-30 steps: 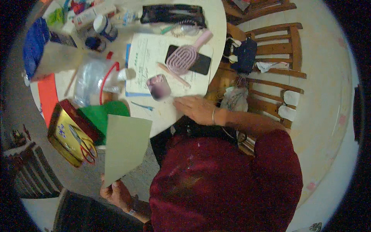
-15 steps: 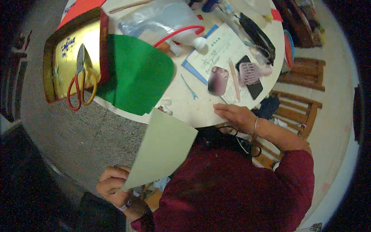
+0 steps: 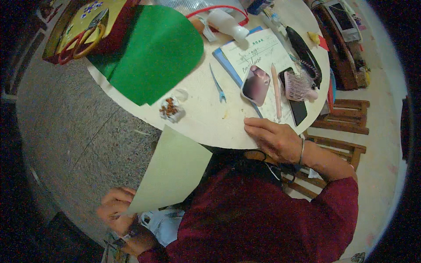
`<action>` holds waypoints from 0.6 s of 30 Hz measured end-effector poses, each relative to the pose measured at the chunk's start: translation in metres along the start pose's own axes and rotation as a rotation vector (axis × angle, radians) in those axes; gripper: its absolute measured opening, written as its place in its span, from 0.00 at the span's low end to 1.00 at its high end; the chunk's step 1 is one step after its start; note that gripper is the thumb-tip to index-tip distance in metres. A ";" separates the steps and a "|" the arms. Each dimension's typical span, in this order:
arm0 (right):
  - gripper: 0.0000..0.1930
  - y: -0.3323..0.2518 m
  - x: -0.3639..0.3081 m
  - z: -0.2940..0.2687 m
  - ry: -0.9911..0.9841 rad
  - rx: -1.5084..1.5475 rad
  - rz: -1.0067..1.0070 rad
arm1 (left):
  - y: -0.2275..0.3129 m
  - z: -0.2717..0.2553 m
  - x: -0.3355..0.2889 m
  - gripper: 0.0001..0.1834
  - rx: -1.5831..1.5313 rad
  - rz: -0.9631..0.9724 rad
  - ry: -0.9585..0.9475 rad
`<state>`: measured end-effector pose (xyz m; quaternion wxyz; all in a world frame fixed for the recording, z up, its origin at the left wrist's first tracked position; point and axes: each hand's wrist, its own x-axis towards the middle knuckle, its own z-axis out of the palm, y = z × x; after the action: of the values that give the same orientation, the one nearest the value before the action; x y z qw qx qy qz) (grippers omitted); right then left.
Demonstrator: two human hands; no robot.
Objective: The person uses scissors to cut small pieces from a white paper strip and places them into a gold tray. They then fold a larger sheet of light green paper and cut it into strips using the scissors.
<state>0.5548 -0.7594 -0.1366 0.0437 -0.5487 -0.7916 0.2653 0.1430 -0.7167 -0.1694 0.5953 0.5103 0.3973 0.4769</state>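
My left hand [image 3: 116, 210], a little blurred, pinches one corner of a pale green sheet [image 3: 173, 171] at the lower left. The sheet hangs in front of my body, off the table's near edge, with its top corner close to that edge. On the table edge my right hand [image 3: 276, 138] lies with fingers stretched forward, holding nothing that I can see. Close to it are a shiny pinkish phone-like thing [image 3: 256, 85], a pink pencil-like stick [image 3: 276, 93] and a small blue pointed pick [image 3: 218, 83].
A large green sheet [image 3: 153, 48] lies at the left beside a box [image 3: 127, 22] holding scissors [image 3: 87, 39]. A crumpled white wad with brown bits [image 3: 171, 108] sits near the edge. Right of centre are a written pad [image 3: 258, 48], a pink brush [image 3: 300, 85] and a dark phone [image 3: 298, 111]. Wooden chairs [image 3: 337, 149] stand at the right.
My view has shifted, so the box and green sheet sit higher and the white wad shows fully. The pale green sheet and my left hand are slightly further left. My right hand remains on the edge.
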 end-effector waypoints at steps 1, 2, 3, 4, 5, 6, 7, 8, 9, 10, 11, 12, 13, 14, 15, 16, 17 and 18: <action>0.23 0.003 -0.001 0.002 0.037 -0.027 -0.051 | -0.005 0.005 -0.011 0.11 0.039 0.016 0.002; 0.24 0.005 -0.001 0.006 0.079 -0.045 -0.109 | -0.008 0.007 -0.021 0.11 0.085 0.034 0.004; 0.24 0.005 -0.003 0.007 0.071 -0.044 -0.108 | -0.011 0.012 -0.033 0.10 0.130 0.042 0.011; 0.25 0.005 -0.003 0.009 0.063 -0.044 -0.105 | -0.012 0.021 -0.045 0.10 0.174 0.055 0.011; 0.25 0.005 -0.004 0.008 0.060 -0.050 -0.114 | -0.011 0.031 -0.057 0.10 0.220 0.074 0.018; 0.27 0.013 -0.006 0.015 0.128 -0.061 -0.196 | -0.010 0.044 -0.065 0.09 0.266 0.098 0.018; 0.27 0.017 -0.008 0.018 0.133 -0.065 -0.211 | -0.006 0.056 -0.068 0.09 0.311 0.130 0.011; 0.27 0.021 -0.010 0.018 0.138 -0.068 -0.226 | 0.002 0.068 -0.071 0.08 0.310 0.124 -0.028; 0.28 0.023 -0.012 0.018 0.135 -0.064 -0.236 | 0.009 0.079 -0.074 0.08 0.311 0.106 -0.067; 0.32 0.025 -0.013 0.015 0.142 -0.025 -0.266 | 0.017 0.089 -0.077 0.08 0.311 0.086 -0.108; 0.33 0.027 -0.016 0.009 -0.009 0.222 -0.214 | 0.021 0.098 -0.084 0.08 0.285 0.099 -0.093; 0.35 0.028 -0.018 0.001 -0.165 0.465 -0.161 | 0.024 0.106 -0.089 0.08 0.259 0.112 -0.081; 0.36 0.028 -0.022 -0.004 -0.326 0.706 -0.106 | 0.029 0.113 -0.093 0.08 0.233 0.125 -0.071; 0.41 0.030 -0.029 0.002 -0.359 0.881 -0.186 | 0.031 0.119 -0.095 0.08 0.269 0.130 -0.077; 0.41 0.027 -0.035 0.001 -0.395 0.959 -0.138 | 0.033 0.123 -0.097 0.08 0.304 0.135 -0.085; 0.41 0.022 -0.041 -0.003 -0.432 1.038 -0.089 | 0.036 0.127 -0.096 0.08 0.341 0.140 -0.092; 0.42 0.019 -0.048 -0.003 -0.480 1.117 -0.031 | 0.034 0.132 -0.096 0.07 0.368 0.114 -0.116; 0.34 0.014 -0.055 -0.002 -0.408 1.223 -0.011 | 0.033 0.137 -0.092 0.06 0.396 0.088 -0.140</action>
<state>0.5892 -0.8038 -0.1292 0.1984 -0.3593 -0.4927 0.7673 0.2484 -0.8370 -0.1160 0.4881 0.6660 0.4185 0.3784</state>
